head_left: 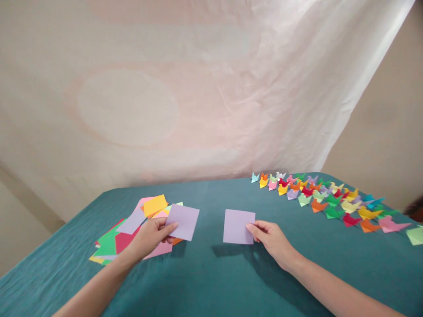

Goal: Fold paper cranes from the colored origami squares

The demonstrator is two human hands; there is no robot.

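My left hand (150, 235) pinches a lilac paper square (183, 221) by its left edge and holds it above the table. My right hand (269, 237) pinches a second lilac paper square (238, 226) by its right edge, also lifted off the cloth, with its shadow below it. The two squares hang side by side, a gap between them. Under and left of my left hand lies a loose pile of coloured paper sheets (132, 229) in green, pink, orange, yellow and lilac.
A teal cloth covers the table (211, 281). Several small folded paper birds (327, 198) in many colours stand in rows at the back right. A pale sheet (198, 88) hangs behind the table.
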